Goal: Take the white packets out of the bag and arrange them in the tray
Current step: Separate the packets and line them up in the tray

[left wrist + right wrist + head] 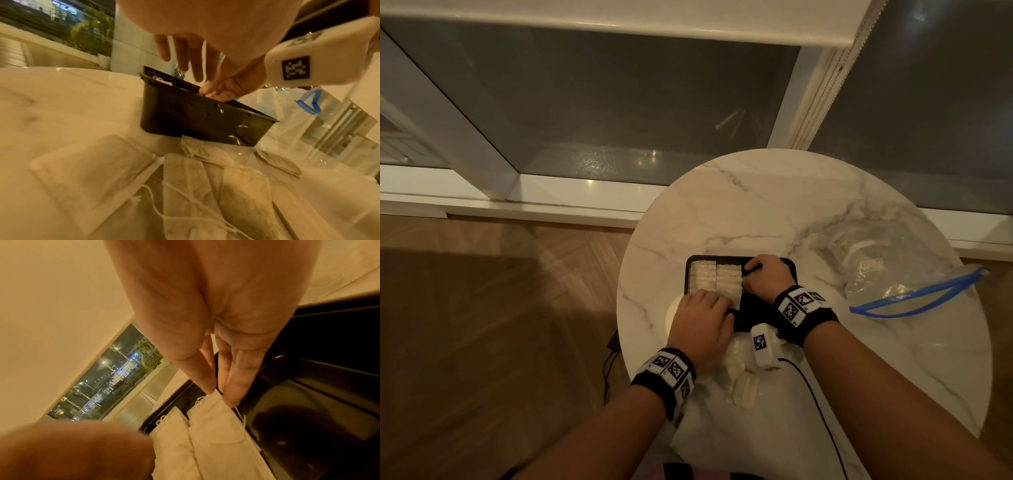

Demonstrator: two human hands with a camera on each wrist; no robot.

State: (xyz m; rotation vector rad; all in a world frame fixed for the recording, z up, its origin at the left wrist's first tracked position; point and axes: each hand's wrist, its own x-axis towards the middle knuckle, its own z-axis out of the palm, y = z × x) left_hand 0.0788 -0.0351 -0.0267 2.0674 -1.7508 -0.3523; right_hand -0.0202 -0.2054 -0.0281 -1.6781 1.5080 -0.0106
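A black tray [752, 308] sits on the round marble table [756, 205], with two rows of white packets [714, 277] in its left part. My right hand [748, 282] is inside the tray and pinches the far edge of a packet [216, 434] in the right row between thumb and fingertips [231, 400]. My left hand [700, 320] reaches over the tray's near wall [195, 120], and its thumb and fingers appear to pinch that row's near end. More loose packets [205, 186] lie on the table under my left wrist. The clear zip bag [887, 270] lies open to the right.
The bag's blue zipper strip [914, 298] points toward the table's right edge. A black cable [815, 394] runs from my right wrist across the near table. The right half of the tray [308, 418] holds nothing. Wooden floor lies to the left, a window behind.
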